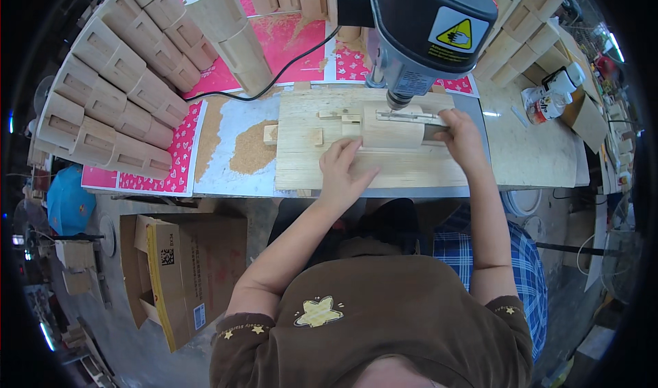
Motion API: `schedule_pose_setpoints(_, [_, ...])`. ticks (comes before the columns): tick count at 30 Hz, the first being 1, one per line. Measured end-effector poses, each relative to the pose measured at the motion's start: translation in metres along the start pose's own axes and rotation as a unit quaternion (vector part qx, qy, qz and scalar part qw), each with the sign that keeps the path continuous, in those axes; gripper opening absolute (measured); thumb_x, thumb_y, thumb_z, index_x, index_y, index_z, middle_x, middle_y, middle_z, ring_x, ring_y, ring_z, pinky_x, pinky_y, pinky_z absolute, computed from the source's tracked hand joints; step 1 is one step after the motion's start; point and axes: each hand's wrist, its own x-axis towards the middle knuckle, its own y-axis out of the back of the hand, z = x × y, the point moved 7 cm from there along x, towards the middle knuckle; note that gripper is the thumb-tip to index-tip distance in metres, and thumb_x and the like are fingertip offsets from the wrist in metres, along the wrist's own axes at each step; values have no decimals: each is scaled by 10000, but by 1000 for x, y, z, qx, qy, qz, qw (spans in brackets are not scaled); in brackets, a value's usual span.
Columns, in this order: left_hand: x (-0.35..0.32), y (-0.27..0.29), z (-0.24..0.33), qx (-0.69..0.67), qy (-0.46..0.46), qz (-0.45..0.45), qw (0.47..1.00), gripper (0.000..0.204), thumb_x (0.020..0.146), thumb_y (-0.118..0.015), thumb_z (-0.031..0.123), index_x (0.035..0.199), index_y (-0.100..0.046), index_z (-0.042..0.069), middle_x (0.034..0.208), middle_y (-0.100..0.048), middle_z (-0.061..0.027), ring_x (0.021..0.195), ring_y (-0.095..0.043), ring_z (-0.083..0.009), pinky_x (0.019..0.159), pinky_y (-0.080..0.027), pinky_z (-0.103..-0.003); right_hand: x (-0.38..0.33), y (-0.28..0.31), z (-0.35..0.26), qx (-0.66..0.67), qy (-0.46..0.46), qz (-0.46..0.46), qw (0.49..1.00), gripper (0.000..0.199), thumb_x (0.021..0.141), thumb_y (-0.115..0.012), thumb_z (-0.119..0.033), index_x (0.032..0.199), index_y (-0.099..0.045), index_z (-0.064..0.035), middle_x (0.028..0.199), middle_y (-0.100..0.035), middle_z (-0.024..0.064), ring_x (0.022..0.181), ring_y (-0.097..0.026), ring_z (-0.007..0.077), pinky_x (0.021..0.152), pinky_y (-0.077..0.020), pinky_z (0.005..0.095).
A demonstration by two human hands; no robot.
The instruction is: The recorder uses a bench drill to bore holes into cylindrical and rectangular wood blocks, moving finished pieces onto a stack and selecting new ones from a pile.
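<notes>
A rounded pale wooden block lies on a flat wooden board, beneath the chuck of a drill press. Along the block's top lies a slim silver metal bar; its exact kind is too small to make out. My right hand pinches the bar's right end, beside the block. At the block's lower left corner, my left hand rests with its thumb spread from the fingers, which reach the block's edge and grip nothing. Small wooden stops sit on the board left of the block.
Stacked wooden cylinders with slots stand at left, and more at right. A tall wooden cylinder stands near a black cable. Sawdust covers the tabletop. White bottles stand right; a cardboard box sits below left.
</notes>
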Motion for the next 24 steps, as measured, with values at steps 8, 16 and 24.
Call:
schedule_pose_setpoints(8, [16,9,-37,44,59,1,997,693,558,-813,297,1166,-559,82,1037,-549,-70,972,-516,-216,871,-279,-388,14,-16,-29,-6,19,-12,1000,352,653,-698,-28,983,-583,-70,963,-600,107,928,-546,327,797,-452,400])
schedule_pose_setpoints(16, [23,9,-46,127,8,-43,991,588,553,-803,259,1089,-616,108,818,-557,-5,861,-516,-203,858,-282,-397,16,25,-11,354,2,126,927,383,745,-667,8,1103,-562,-80,927,-598,45,953,-574,209,824,-461,324])
schedule_pose_setpoints(24, [21,9,-42,136,15,-42,990,550,575,-793,249,1083,-624,123,804,-547,-3,856,-509,-201,860,-282,-388,107,151,-34,292,15,251,923,391,950,-463,-353,1169,-570,-47,927,-607,58,905,-577,136,765,-450,281])
